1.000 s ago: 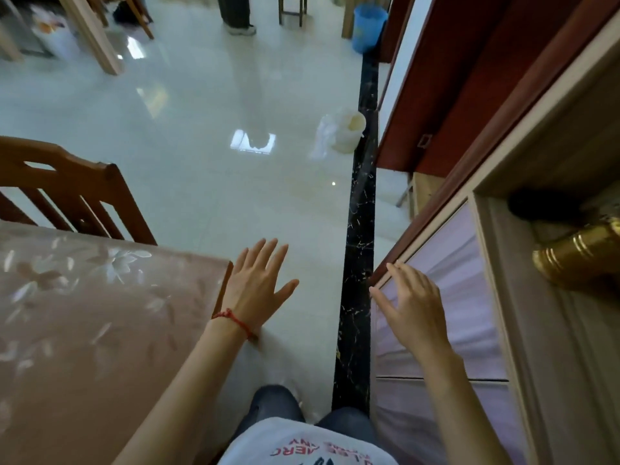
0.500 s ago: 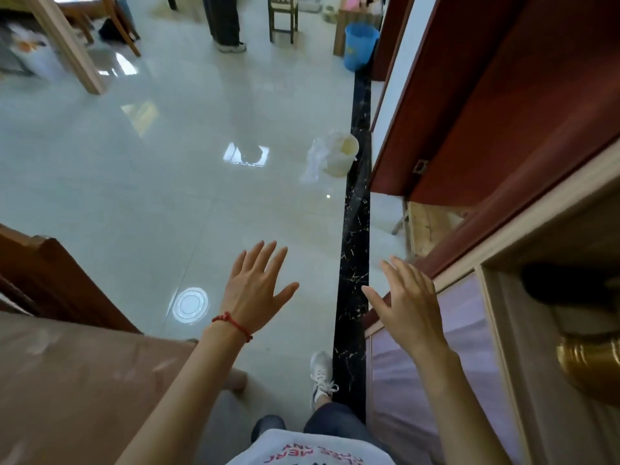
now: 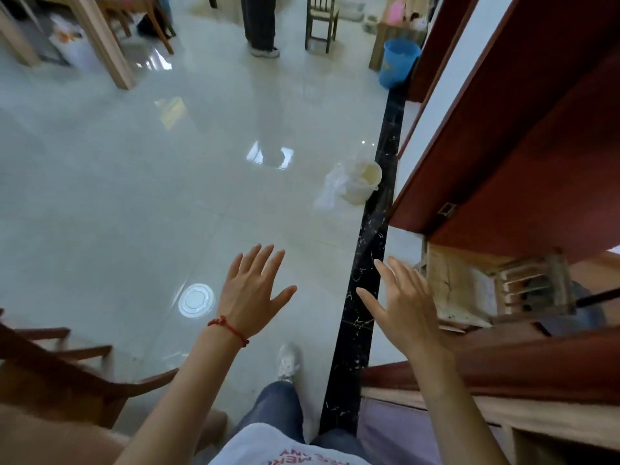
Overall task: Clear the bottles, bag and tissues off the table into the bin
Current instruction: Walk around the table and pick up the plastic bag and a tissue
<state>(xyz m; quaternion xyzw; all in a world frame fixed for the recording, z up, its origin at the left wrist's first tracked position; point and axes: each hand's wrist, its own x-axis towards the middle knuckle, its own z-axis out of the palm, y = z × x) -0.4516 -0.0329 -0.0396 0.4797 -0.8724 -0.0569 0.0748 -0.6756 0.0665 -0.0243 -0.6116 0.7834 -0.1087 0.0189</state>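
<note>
My left hand [image 3: 250, 290], with a red string on the wrist, is held out over the floor, fingers spread and empty. My right hand [image 3: 404, 305] is beside it, also spread and holding nothing. A small cream bin [image 3: 362, 182] with a white plastic liner hanging over its side stands on the floor ahead, next to the black floor strip. A blue bin [image 3: 397, 62] stands farther back by the wall. Only a corner of the table [image 3: 40, 441] shows at the bottom left. No bottles, bag or tissues are in view.
A wooden chair [image 3: 60, 374] stands at the lower left. A red-brown cabinet and door [image 3: 523, 162] run along the right. A person's legs [image 3: 260, 25], another chair [image 3: 320, 21] and table legs [image 3: 100, 45] are at the far end. My white shoe [image 3: 288, 362] is on the glossy floor.
The view has moved forward and up: the table and chair slid down out of frame, the shelf with the gold object on the right left view, the bins came closer. Both hands stayed spread.
</note>
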